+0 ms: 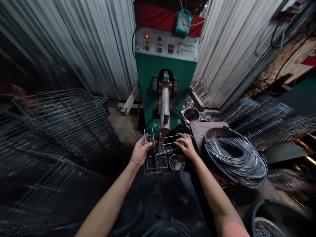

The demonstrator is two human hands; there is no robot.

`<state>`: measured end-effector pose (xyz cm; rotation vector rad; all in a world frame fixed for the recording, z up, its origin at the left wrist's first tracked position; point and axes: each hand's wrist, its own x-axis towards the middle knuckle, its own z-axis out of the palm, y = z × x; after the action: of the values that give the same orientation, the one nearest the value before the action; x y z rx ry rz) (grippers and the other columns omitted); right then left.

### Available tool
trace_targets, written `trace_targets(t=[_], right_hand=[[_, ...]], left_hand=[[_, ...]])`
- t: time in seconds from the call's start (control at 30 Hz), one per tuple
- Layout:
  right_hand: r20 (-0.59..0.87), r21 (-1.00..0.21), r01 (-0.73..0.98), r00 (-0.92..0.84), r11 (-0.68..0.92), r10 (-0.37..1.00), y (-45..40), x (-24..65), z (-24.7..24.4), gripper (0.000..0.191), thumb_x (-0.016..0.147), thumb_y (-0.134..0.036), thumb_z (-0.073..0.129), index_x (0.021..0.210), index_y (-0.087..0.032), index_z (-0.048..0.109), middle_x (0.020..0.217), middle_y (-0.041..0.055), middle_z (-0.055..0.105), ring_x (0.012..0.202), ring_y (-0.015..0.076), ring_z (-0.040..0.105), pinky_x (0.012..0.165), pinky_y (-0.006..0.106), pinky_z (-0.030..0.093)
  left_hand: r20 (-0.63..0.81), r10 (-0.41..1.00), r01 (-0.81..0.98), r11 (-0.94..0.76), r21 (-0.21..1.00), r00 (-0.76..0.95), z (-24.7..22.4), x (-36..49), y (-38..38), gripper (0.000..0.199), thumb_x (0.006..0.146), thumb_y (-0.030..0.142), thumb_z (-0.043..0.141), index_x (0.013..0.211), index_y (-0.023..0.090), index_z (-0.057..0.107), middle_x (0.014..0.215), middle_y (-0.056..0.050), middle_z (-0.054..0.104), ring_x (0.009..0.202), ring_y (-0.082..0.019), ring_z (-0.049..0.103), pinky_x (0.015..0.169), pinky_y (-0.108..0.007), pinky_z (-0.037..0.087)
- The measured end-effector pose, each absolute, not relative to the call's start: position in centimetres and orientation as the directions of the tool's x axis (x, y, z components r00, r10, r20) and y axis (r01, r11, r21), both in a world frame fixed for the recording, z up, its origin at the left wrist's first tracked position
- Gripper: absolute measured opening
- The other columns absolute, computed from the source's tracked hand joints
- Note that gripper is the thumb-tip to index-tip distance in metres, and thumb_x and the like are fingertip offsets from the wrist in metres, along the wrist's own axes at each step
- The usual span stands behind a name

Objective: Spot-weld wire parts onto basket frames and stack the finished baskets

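Note:
My left hand is closed on the left side of a wire rack, a small open grid of thin bright metal rods. On the right, the fingers of my right hand pinch the end of the rods that reach across from the rack. Between my hands, the rack sits under the tip of a thick metal arm, which looks like the electrode arm of a spot welder. The exact contact at the tip is too small to make out. Just below the rods, near my right hand, stands a round metal bowl with small pieces in it.
The green machine stands ahead, its panel showing a lit red lamp and switches. A teal clock rests on top. Stacked wire racks crowd the left. At right, a black tub holds bent wires; another tub is nearer.

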<state>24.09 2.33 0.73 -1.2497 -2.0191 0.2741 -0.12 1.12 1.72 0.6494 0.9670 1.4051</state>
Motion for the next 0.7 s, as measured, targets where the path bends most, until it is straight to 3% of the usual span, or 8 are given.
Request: trace_targets(t=[0.5, 0.7], right_hand=[[0.454, -0.517, 0.693, -0.275, 0.503, 0.847, 4.1, 24.2, 0.8, 0.017, 0.084, -0.035, 0.054, 0.077, -0.024, 0.066, 0.115, 0.0040, 0.060, 0.102, 0.0244, 0.042, 0.092, 0.042, 0.035], [0.422, -0.545, 0.692, -0.261, 0.473, 0.868, 4.0, 24.2, 1.1, 0.016, 0.083, -0.034, 0.056, 0.076, -0.024, 0.065, 0.112, 0.0029, 0.062, 0.100, 0.0233, 0.043, 0.091, 0.040, 0.036]], left_hand=[[-0.181, 0.980, -0.521, 0.112, 0.846, -0.082, 1.1, -0.3, 2.8, 0.057, 0.047, 0.015, 0.075, 0.101, 0.013, 0.060, 0.053, 0.009, 0.049, 0.044, -0.002, 0.039, 0.044, -0.015, 0.027], [-0.238, 0.970, -0.533, 0.177, 0.827, -0.046, 1.0, -0.3, 3.2, 0.061, 0.047, 0.014, 0.074, 0.106, 0.012, 0.059, 0.055, 0.007, 0.052, 0.047, -0.003, 0.044, 0.047, -0.016, 0.032]])
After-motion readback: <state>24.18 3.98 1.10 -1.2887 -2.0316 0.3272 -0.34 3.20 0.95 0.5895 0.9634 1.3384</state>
